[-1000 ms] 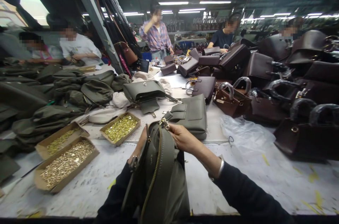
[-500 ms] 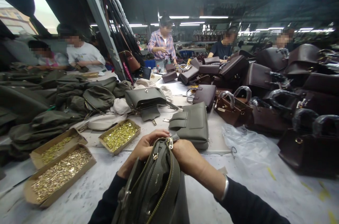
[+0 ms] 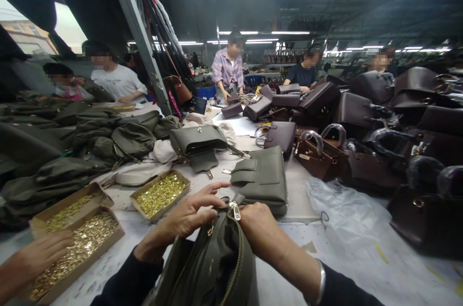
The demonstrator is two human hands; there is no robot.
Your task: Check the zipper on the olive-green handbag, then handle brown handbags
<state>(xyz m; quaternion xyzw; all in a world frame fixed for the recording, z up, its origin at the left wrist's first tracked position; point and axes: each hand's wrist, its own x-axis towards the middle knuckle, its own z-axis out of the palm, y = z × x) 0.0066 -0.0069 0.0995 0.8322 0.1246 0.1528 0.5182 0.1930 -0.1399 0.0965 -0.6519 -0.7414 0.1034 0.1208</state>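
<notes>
An olive-green handbag (image 3: 222, 258), its zipped top gaping, stands on the table against my body. My right hand (image 3: 258, 229) is closed around its far end, beside the silver zip pull (image 3: 235, 210); its fingertips are hidden behind the bag. At the left of that end is my left hand (image 3: 193, 207), fingers and thumb apart, a fingertip touching the bag's edge. A smaller gold zip pull (image 3: 211, 230) hangs near the thumb. Just beyond my hands lies a second green bag (image 3: 267, 173), flat, with a strap. Behind it rests another green bag (image 3: 198, 141), flap open.
Another person's hand (image 3: 39, 255) reaches into a cardboard box (image 3: 112, 243) of gold fittings at left. Nearby stands a box (image 3: 144, 217) of yellow-gold pieces. Green bags (image 3: 79, 152) heap at left, dark brown handbags (image 3: 354, 108) at right, beside plastic sheeting (image 3: 347, 214). Several people work behind.
My left hand has loosened and shifted left, its fingers spreading at the bag's end. Another person's hand has come in from the left, over the box of gold fittings.
</notes>
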